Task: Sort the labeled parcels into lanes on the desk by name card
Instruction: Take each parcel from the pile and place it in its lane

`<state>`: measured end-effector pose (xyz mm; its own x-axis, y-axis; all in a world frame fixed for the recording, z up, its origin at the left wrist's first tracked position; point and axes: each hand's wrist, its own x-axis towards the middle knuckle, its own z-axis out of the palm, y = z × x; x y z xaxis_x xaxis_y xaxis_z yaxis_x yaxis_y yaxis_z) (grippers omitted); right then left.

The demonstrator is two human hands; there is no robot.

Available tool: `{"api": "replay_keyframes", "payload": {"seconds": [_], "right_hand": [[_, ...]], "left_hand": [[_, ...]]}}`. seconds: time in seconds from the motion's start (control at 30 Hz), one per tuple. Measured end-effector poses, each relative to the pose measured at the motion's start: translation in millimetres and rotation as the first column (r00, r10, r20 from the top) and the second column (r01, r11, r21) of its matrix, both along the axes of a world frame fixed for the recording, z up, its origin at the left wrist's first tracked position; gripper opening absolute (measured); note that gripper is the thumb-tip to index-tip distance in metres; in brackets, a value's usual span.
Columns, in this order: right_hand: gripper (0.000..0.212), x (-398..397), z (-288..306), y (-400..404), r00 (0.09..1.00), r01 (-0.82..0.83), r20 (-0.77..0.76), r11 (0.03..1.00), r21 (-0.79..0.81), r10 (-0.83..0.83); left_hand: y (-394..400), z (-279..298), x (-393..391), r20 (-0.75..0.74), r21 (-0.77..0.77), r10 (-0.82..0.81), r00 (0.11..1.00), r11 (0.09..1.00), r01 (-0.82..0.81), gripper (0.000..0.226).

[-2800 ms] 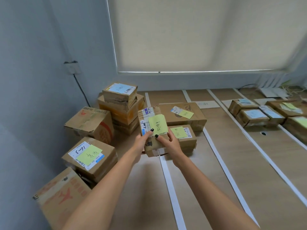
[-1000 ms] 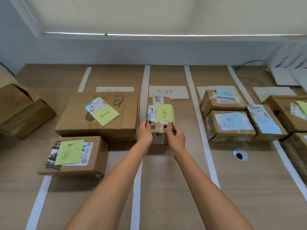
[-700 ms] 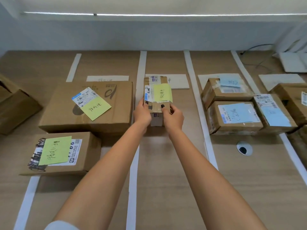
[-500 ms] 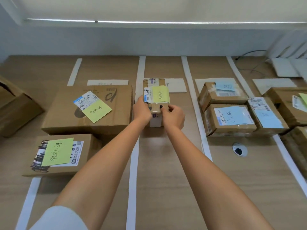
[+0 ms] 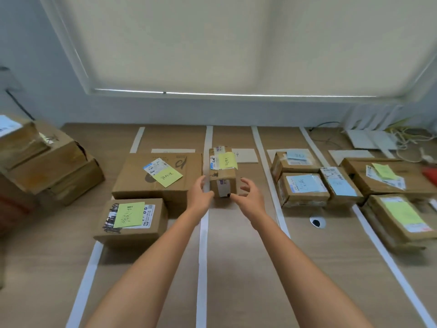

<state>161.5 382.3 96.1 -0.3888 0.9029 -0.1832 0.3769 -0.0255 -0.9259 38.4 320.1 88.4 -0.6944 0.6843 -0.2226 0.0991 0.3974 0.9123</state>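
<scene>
A small cardboard parcel (image 5: pixel 222 172) with a yellow note on top rests on the desk in the middle lane, just in front of a white name card (image 5: pixel 246 155). My left hand (image 5: pixel 200 193) hovers at its near left corner with fingers spread, holding nothing. Just off the parcel's near right corner, my right hand (image 5: pixel 248 195) is likewise spread and holding nothing. White tape strips (image 5: pixel 203 245) mark the lanes on the wooden desk.
The lane to the left holds a large box (image 5: pixel 157 177) and a smaller box (image 5: pixel 131 221), both with yellow notes. Parcels with blue notes (image 5: pixel 302 188) fill the lane to the right. More boxes (image 5: pixel 399 217) lie far right. A stack of boxes (image 5: pixel 45 159) stands far left. A cable hole (image 5: pixel 316 222) is in the desk.
Both hands carried the small parcel from the pile at the left to the middle lane, set it down by the name card, and have now let go and drawn back slightly.
</scene>
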Motion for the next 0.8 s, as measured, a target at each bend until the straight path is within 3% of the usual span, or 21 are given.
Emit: {"api": "replay_keyframes", "payload": {"seconds": [0.4,0.6,0.8], "right_hand": [[0.066,-24,39,-129,0.997,-0.075,-0.023,0.997,0.026,0.076],[0.058,-87,46,-210,0.996,0.021,-0.091,0.994,0.106,-0.011],[0.052,-186,55,-313,0.984,0.095,-0.152,0.995,0.043,-0.088]], "left_hand": [[-142,36,-12,0.113,0.125,-0.013,0.993,0.992,-0.001,0.061],[-226,47,-76,0.08,0.173,-0.059,0.995,0.984,0.045,0.058],[-326,64,-177,-0.026,0.133,-0.147,0.989,0.98,0.149,0.062]]}}
